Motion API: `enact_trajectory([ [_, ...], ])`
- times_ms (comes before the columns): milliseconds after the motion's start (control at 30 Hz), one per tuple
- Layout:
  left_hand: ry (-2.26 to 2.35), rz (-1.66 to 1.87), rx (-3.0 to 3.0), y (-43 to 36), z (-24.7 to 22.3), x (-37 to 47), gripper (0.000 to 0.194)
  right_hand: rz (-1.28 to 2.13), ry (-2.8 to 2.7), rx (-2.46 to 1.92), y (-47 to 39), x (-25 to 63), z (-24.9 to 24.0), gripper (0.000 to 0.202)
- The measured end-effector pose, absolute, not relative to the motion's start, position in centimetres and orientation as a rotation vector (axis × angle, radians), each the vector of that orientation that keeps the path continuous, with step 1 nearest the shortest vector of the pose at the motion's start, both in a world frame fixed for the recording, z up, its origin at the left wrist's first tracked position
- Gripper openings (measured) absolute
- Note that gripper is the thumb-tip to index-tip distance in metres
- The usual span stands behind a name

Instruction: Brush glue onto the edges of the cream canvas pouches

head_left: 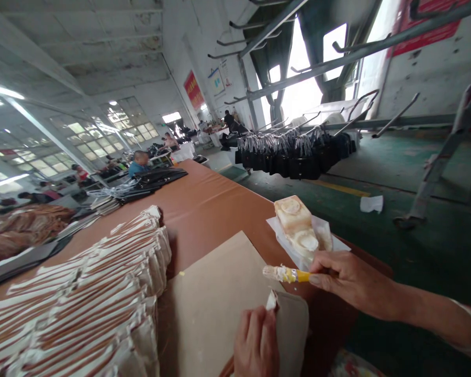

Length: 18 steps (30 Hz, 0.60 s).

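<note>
My right hand [347, 280] grips a yellow-handled brush [296, 276], its bristles pointing left and coated with whitish paste. Below the brush, my left hand [256, 340] is closed on the edge of a grey-beige fabric piece [292, 327] with a pale folded corner. Part of that piece is hidden behind the fingers. Both lie over a flat tan board [220, 283] on the brown-covered table [204, 193]. Just beyond my right hand, a cream-coloured glue container [293, 213] with an opening at its near end rests on white paper.
Rows of stacked white pieces with brown edges [90, 283] fill the table's left side. Dark flat pieces [153, 180] lie farther back. A metal rack [317, 73] with black bags [298, 157] stands beyond the table's right edge. Several people work in the distance.
</note>
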State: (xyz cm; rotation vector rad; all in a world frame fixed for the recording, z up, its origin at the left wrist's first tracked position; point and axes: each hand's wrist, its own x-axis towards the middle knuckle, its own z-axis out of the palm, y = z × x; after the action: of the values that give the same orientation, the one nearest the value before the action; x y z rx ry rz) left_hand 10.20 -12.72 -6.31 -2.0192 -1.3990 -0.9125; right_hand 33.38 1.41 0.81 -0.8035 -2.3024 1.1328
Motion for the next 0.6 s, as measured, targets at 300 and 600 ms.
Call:
enact_trajectory([
  [300, -1.234, -0.622, -1.992, -12.8, -5.3, 11.1, 0.009, 0.953, -2.428, -0.618, 0.2, 31.1, 0.6, 0.017],
  [600, -1.308, -0.645, -1.922, -13.1, -7.0, 11.2, 0.015, 0.535, -2.716, -0.556, -0.7, 31.2, -0.3, 0.018],
])
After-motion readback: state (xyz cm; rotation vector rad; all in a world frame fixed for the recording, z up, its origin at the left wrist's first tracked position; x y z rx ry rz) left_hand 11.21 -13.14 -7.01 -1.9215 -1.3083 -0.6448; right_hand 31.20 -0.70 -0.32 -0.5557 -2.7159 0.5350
